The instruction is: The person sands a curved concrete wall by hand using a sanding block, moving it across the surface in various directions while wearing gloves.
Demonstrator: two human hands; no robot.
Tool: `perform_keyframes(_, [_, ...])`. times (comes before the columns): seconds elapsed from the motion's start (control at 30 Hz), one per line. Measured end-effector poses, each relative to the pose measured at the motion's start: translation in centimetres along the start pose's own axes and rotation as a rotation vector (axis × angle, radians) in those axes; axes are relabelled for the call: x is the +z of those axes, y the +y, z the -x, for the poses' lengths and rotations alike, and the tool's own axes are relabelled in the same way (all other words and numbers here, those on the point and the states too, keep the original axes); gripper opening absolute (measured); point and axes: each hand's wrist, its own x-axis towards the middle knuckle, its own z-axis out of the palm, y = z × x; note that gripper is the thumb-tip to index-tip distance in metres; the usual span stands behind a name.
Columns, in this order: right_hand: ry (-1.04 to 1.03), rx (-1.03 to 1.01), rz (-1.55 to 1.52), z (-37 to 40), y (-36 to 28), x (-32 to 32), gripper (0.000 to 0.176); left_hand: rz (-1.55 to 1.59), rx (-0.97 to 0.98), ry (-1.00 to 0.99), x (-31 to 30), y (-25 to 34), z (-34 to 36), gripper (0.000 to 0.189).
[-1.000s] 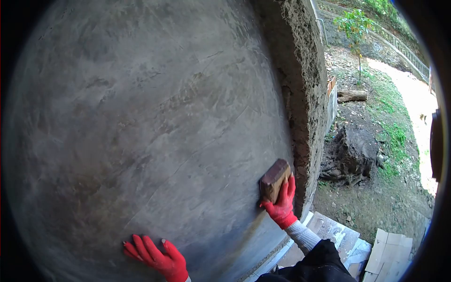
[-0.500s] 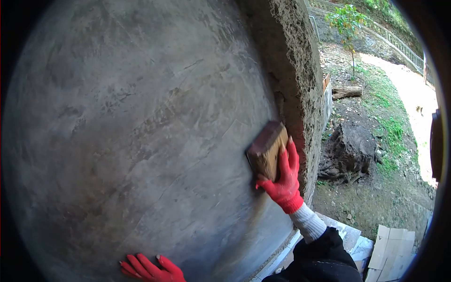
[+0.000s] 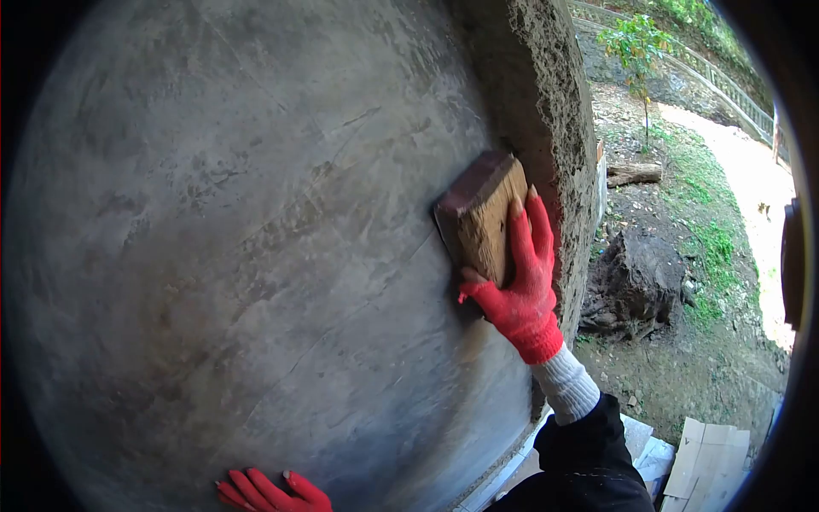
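A smooth grey plastered wall (image 3: 281, 282) fills the left and middle of the view. My right hand (image 3: 522, 294), in a red glove with bare fingertips, grips a sanding block (image 3: 490, 218) by its wooden back. The block is a rough piece of wood with a dark reddish-brown sheet around its far side. It rests against the wall near the right-hand edge, tilted slightly. Low on the same wall, my left hand (image 3: 277, 493) lies with its fingers spread, gloved in red and holding nothing. The bottom of the frame cuts it off.
A raised, rough concrete edge (image 3: 563, 128) borders the wall on the right. Beyond it are a tree stump (image 3: 636, 282), a log (image 3: 633, 174), a small tree (image 3: 636, 51) and grassy ground. Flattened cardboard (image 3: 706, 461) lies at the lower right.
My right hand has slid the sanding block up along the wall. My left hand stays in nearly the same place low on the wall.
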Motion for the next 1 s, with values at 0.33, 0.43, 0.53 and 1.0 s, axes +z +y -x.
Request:
perform_keyframes(0.33, [-0.098, -0.140, 0.002, 10.3, 3.3, -0.3, 0.118, 0.005, 0.012, 0.015, 0.1, 0.1, -0.1, 0.044])
perform_keyframes(0.43, [-0.011, -0.109, -0.016, -0.3, 0.4, -0.3, 0.102, -0.010, 0.016, 0.006, 0.3, 0.0, 0.3, 0.044])
perform_keyframes(0.53, [-0.020, -0.013, 0.000, -1.2, -0.4, -0.2, 0.101, -0.024, 0.014, 0.007, 0.3, -0.1, 0.4, 0.045])
perform_keyframes(1.0, [-0.010, -0.058, -0.036, -1.6, -0.5, -0.3, 0.106, 0.001, -0.002, 0.037, 0.8, -0.2, 0.7, 0.046])
